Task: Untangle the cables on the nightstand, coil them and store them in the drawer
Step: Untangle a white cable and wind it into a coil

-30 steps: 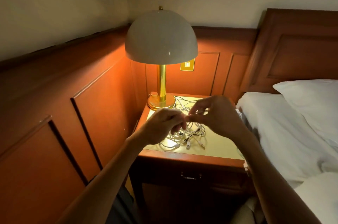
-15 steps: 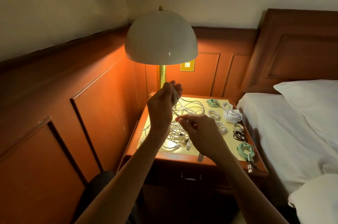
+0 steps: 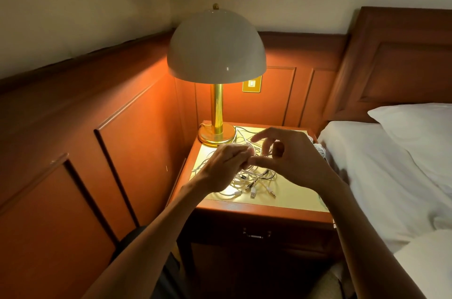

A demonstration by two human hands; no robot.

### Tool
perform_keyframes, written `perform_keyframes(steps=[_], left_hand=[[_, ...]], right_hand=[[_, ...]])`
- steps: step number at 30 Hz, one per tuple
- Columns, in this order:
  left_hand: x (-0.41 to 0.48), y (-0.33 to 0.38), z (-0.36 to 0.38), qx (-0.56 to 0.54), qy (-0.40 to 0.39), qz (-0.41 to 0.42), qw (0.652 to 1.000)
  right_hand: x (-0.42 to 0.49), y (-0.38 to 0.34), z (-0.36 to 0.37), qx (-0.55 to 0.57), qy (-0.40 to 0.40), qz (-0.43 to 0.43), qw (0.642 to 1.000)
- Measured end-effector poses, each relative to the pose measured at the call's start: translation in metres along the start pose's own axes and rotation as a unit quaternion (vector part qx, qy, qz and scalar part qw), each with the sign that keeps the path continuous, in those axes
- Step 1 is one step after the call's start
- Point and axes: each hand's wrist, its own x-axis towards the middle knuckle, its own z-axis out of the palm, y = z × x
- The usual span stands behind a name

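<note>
**A:** What could go wrong from here?

**B:** Starting at the left, some strands run up to the round base of the brass lamp with the cream dome shade (image 3: pixel 216 49). A hard tug could snag there and rock it. The left hand (image 3: pixel 225 164) has its fingers curled and pinches one strand of the tangle of thin white cables (image 3: pixel 249 181), which lies on top of the nightstand. Pulling before the loops are slack would probably tighten a knot.

**A:** And the other hand?

**B:** The right hand (image 3: pixel 298 161) has its thumb against the left fingertips and its other fingers lifted and bent. I cannot tell whether it grips the strand. The loose plugs near the front edge could catch in a loop or drop off.

**A:** What about materials?

**B:** The cables look limp and smooth, and they end in small hard plugs. The reddish wooden nightstand (image 3: pixel 256 210) has a flat, pale yellow, slightly glossy top. Its drawer (image 3: pixel 288 237) is shut and has a small metal handle. The white-sheeted bed (image 3: pixel 379 164) to the right is soft and creased.
</note>
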Motion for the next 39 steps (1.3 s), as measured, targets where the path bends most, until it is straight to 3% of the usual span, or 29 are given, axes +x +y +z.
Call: perform_keyframes(steps=[4, 7, 10, 13, 17, 25, 27, 30, 35, 39], left_hand=[[0.002, 0.007, -0.003, -0.133, -0.033, -0.075, 0.988], [0.003, 0.009, -0.001, -0.158, -0.04, -0.081, 0.983], [0.004, 0.01, 0.004, -0.065, -0.006, -0.068, 0.996], [0.006, 0.011, 0.014, 0.029, 0.086, 0.004, 0.996], [0.011, 0.01, 0.026, 0.124, 0.216, 0.076, 0.965], [0.016, 0.0, 0.027, 0.246, 0.348, 0.111, 0.898], [0.015, -0.001, 0.024, 0.252, 0.34, 0.099, 0.9], [0.011, 0.003, 0.024, 0.159, 0.276, 0.071, 0.945], [0.006, -0.001, 0.021, 0.158, 0.238, 0.086, 0.955], [0.004, -0.007, 0.021, 0.182, 0.153, 0.066, 0.969]], right_hand=[[-0.002, 0.003, 0.0, 0.084, -0.017, -0.027, 0.996], [-0.004, 0.008, 0.002, 0.082, -0.003, -0.034, 0.996], [-0.007, 0.014, 0.006, 0.085, 0.044, -0.027, 0.995], [-0.009, 0.014, 0.011, 0.076, 0.102, -0.019, 0.992], [-0.009, 0.008, 0.016, 0.049, 0.162, -0.032, 0.985], [-0.008, 0.0, 0.019, 0.057, 0.189, -0.026, 0.98], [-0.008, -0.001, 0.021, 0.062, 0.188, -0.013, 0.98], [-0.007, 0.002, 0.022, 0.057, 0.177, 0.001, 0.983], [-0.007, 0.006, 0.026, 0.071, 0.152, 0.021, 0.986], [-0.003, 0.023, 0.01, 0.013, 0.016, 0.014, 1.0]])
